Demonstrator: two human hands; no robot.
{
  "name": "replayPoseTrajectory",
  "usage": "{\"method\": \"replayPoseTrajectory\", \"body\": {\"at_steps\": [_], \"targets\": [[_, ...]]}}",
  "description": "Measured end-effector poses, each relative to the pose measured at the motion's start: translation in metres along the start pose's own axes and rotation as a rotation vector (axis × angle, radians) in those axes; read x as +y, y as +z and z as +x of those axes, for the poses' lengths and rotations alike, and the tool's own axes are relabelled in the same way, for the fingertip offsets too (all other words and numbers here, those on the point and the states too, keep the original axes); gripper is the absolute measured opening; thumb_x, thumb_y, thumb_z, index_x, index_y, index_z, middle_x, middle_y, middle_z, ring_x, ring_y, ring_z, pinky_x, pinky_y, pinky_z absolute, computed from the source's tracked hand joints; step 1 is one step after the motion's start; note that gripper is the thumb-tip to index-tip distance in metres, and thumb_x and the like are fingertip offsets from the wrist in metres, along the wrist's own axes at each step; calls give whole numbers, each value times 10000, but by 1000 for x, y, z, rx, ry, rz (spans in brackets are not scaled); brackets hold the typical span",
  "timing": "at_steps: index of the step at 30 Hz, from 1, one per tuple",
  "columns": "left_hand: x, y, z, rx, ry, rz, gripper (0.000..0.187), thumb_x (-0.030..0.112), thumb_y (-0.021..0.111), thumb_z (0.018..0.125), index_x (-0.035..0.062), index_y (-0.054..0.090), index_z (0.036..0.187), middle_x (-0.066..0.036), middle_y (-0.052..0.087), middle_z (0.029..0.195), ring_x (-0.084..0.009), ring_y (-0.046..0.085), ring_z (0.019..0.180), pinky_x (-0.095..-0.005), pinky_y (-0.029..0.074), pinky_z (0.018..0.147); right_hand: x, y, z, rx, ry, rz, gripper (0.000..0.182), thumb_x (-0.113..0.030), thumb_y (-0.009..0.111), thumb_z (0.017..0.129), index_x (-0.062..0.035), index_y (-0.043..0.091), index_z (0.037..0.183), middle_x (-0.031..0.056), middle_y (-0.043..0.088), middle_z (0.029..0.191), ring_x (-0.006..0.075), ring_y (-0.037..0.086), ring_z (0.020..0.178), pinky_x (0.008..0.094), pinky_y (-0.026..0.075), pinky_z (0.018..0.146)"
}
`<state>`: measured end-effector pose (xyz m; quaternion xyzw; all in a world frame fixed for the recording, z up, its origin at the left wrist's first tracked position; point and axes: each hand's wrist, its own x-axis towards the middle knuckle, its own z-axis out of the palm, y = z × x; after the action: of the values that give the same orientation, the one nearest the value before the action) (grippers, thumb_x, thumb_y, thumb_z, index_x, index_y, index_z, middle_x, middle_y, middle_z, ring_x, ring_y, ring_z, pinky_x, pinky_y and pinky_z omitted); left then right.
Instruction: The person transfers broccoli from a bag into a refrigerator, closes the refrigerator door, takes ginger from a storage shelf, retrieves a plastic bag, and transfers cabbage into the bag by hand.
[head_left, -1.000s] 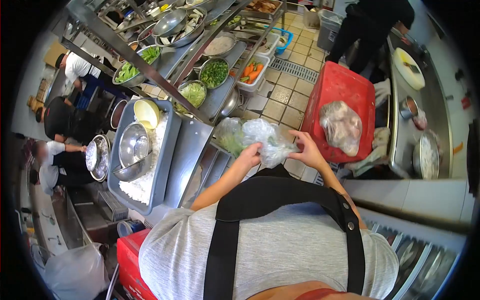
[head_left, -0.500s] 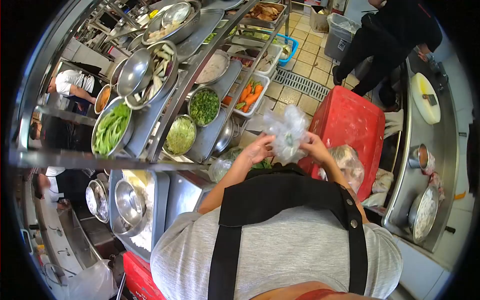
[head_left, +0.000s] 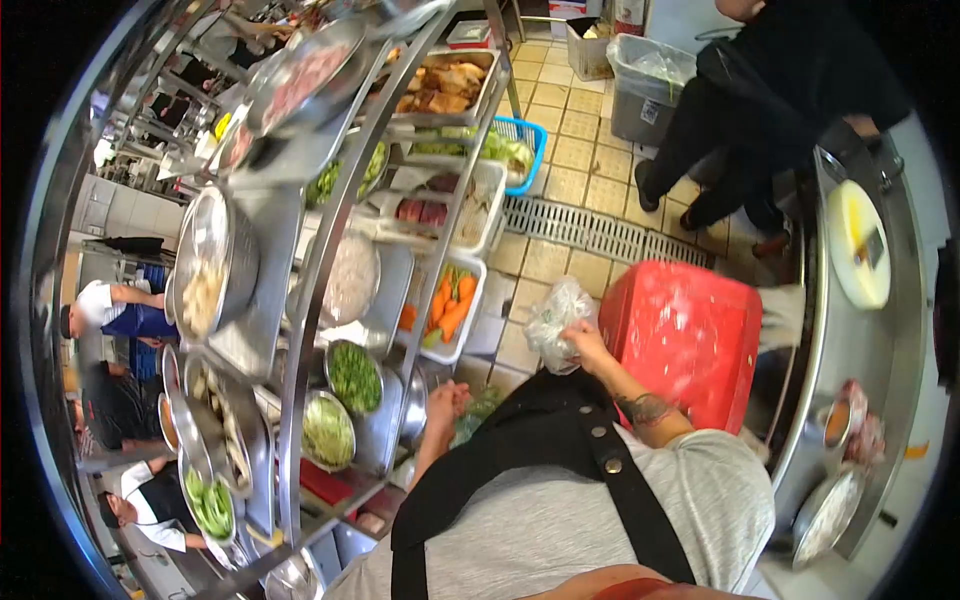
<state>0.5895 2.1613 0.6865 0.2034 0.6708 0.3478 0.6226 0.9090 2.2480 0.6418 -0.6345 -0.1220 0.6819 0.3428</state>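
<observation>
Tiled floor (head_left: 560, 130) fills the middle of a crowded kitchen. Along the left stands a metal rack (head_left: 292, 440), its shelves loaded with bowls and trays of food; along the right runs a steel sink (head_left: 850, 345). At its far end, a co-worker (head_left: 800, 90) in black leans over it.

On the near floor, beside the sink, sits a red box (head_left: 685, 350), its top scuffed and specked with white. Beyond it are a drain grate (head_left: 600, 230) and a grey bin (head_left: 635, 112). Lower on the rack, carrots (head_left: 457, 300) lie in a white tub; nearer are chopped greens (head_left: 354, 376) and shredded leaves (head_left: 327, 430) in separate bowls. A pale board (head_left: 850, 225) rests over the sink.

Smaller than these is a clear bag (head_left: 556, 312), held up just left of the red box, above the floor. Its contents are too blurred to name. The right hand (head_left: 588, 348) has it pinched, fingers closed on its near side. The left hand (head_left: 447, 402) is well apart from it, near the rack, fingers loosely curled; whether it has hold of anything, I cannot tell.

The bag looks light, soft and crumpled, probably slick and easily torn. Gathered plastic should give a better grip than one thin layer, with little squeezing of what is inside.
</observation>
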Motion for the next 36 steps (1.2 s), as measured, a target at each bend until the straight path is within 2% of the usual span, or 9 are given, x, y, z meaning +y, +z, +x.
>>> {"method": "replayPoseTrajectory", "body": {"at_steps": [6,10,12,15,19,23,24,27,36], "targets": [[79,110,91,-101,-77,349,220,118,601,820,72,531,1023,-38,598,916,-131,571,785,-261,454,579,-230,-27,176,-6,-346,16,181,-150,608,799,-78,539,950,77,565,899,208,553,828,380,473,620],[120,129,136,-81,-104,265,266,201,590,866,97,547,1107,-14,589,911,-109,570,819,-250,450,646,-445,-163,422,882,-1326,-1286,210,-158,479,865,-48,593,1004,149,610,949,253,579,865,407,457,796],[108,122,145,8,-102,244,265,220,584,870,92,546,1098,-5,589,908,-112,568,807,-255,450,665,-565,-101,309,497,-665,-79,648,-204,617,838,-17,276,1356,161,561,1140,232,573,958,376,461,822],[80,113,148,61,-337,310,234,156,572,853,40,543,1054,-32,594,850,-112,563,768,-248,433,618,-614,-141,434,471,-781,-468,1131,-390,781,679,-42,20,1441,265,390,1339,322,432,1222,453,373,970],[46,113,151,-8,-467,397,239,156,600,841,37,564,1045,-69,615,910,-167,590,816,-296,481,736,-512,-69,496,224,-612,-1103,578,-399,644,800,35,555,1171,205,545,1224,275,496,1174,341,391,961],[14,112,169,-124,-295,578,251,150,597,849,22,558,1061,-76,612,952,-160,583,875,-290,469,789,-271,31,520,-343,-162,-750,435,-357,572,845,-37,588,1139,62,613,1014,153,577,817,300,496,725],[27,118,174,-139,-295,588,249,151,586,861,21,549,1070,-59,601,945,-143,571,869,-280,463,787,-221,59,516,-377,-245,-738,580,-435,658,777,-25,558,1174,54,608,915,120,560,717,270,487,611],[30,113,200,-151,-291,590,264,161,573,877,14,538,1093,-48,594,952,-125,561,879,-265,454,800,-120,145,487,-198,-30,-175,603,-315,769,700,25,529,1136,129,627,812,164,597,714,278,489,634],[32,116,367,86,-193,492,321,290,550,886,43,546,1092,-47,598,955,-149,563,839,-303,452,762,-116,187,450,219,-351,-405,354,-207,699,650,0,584,913,225,648,854,377,634,812,413,493,756]]}}
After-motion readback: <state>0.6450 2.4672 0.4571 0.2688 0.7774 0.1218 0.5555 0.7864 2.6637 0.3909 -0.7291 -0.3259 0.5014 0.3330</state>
